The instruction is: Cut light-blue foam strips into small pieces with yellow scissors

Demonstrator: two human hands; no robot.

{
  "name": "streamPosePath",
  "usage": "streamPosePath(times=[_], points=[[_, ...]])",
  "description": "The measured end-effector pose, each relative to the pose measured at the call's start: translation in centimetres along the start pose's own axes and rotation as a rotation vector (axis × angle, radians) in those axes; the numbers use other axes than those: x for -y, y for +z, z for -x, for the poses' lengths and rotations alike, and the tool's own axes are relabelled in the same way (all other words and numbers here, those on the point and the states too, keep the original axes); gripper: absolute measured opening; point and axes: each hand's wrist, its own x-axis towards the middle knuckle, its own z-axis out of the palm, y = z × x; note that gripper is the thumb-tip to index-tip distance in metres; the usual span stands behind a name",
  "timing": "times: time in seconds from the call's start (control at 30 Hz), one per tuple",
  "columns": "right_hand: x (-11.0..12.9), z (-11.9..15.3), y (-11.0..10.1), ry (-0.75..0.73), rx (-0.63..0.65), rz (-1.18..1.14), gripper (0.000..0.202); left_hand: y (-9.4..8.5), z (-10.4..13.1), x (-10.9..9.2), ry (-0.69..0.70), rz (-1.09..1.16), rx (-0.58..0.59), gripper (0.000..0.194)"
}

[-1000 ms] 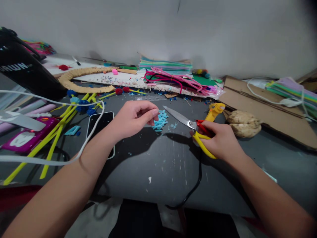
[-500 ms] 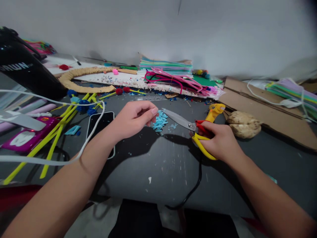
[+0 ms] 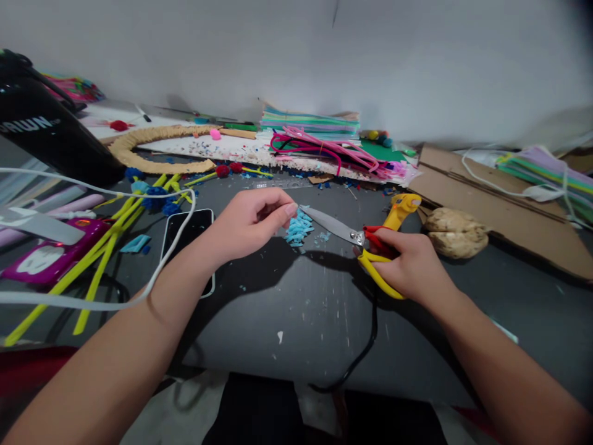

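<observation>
My right hand [image 3: 405,262] grips a pair of scissors [image 3: 331,225] by its red and yellow handles, the blades pointing left. The blades look closed together. My left hand [image 3: 262,222] is pinched, thumb against fingers, close to the scissors' tips; whatever is between the fingertips is too small to make out. Beneath the tips lies a heap of small light-blue cut pieces [image 3: 299,230], with a few loose bits beside it on the dark grey table [image 3: 259,315]. Just past my right hand lies a yellow glue gun [image 3: 401,210].
A phone [image 3: 188,228] lies by my left forearm, with a white cable [image 3: 197,213] looping over it. Yellow strips [image 3: 99,259] and a black bottle [image 3: 50,123] are at left. Bundled pink cords [image 3: 324,148] sit at the back. Cardboard [image 3: 504,213] and a tan lump [image 3: 456,233] are at right.
The scissors have shifted slightly left, their tips now closer to my left fingertips, and the blades look more closed. My left hand has barely moved.
</observation>
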Motion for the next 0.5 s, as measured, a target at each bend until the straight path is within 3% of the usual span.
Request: streamPosePath(times=[0.2,0.5], points=[[0.09,-0.07,-0.15,-0.001,0.004,0.04,0.019,0.0,0.01,0.17,0.004,0.001,0.001,0.028],[-0.23,0.17,0.0,0.038,0.034,-0.077,0.013,-0.05,-0.12,0.06,0.015,-0.034,-0.021,0.025]])
